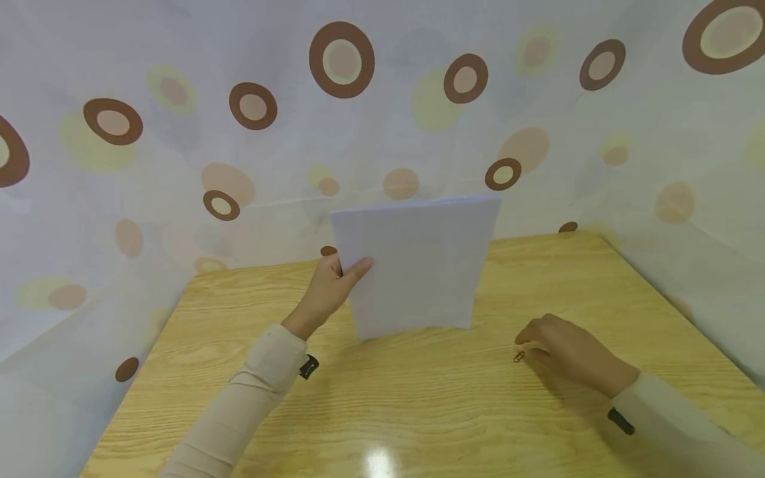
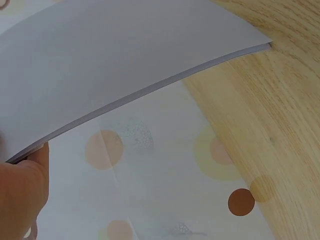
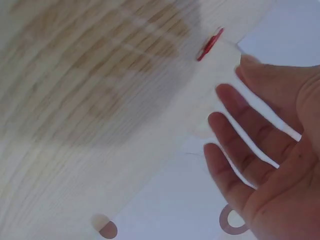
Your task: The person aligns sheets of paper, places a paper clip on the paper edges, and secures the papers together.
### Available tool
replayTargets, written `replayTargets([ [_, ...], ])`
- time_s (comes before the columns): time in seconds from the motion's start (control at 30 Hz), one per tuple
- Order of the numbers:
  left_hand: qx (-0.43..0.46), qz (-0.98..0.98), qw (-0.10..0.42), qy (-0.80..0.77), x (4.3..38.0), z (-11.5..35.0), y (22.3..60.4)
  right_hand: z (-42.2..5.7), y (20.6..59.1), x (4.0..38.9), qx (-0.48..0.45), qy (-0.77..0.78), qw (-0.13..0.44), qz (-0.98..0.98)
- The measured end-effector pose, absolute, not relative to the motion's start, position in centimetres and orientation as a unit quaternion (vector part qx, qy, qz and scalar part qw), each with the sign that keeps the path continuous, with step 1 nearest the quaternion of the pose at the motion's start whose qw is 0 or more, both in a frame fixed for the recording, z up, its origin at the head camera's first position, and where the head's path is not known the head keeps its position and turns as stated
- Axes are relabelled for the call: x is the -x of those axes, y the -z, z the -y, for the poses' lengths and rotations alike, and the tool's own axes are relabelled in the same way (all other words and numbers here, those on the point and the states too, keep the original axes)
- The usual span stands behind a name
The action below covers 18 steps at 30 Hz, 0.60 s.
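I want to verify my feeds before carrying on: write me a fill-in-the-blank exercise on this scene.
In the head view, the left hand has its grip on the ____ edge of the white paper stack.
In the right wrist view, the paper clip near the right hand is ____.
The table shows ____ grain.

Missing words: left; red; wood.

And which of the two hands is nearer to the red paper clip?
The right hand, close beside the red paper clip; the left hand, farther away, grips the white paper stack.
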<state>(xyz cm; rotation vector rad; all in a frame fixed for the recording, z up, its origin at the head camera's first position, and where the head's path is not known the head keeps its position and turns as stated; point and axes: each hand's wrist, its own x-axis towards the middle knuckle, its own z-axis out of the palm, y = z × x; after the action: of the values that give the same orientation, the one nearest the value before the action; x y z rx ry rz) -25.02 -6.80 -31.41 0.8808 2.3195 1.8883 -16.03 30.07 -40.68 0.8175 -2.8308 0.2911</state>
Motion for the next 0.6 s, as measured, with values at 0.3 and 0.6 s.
replayTargets([
  [0.3, -0.272, -0.715, -0.009, -0.644, 26.5, 7.3, 30.9, -30.0, 41.9, 17.8, -0.316, -0.155, 0.022, 0.936],
  [0.6, -0.285, -0.702, -0.011, -0.652, 26.6, 7.4, 30.5, -30.2, 42.2, 18.4, -0.292, -0.199, -0.051, 0.934],
])
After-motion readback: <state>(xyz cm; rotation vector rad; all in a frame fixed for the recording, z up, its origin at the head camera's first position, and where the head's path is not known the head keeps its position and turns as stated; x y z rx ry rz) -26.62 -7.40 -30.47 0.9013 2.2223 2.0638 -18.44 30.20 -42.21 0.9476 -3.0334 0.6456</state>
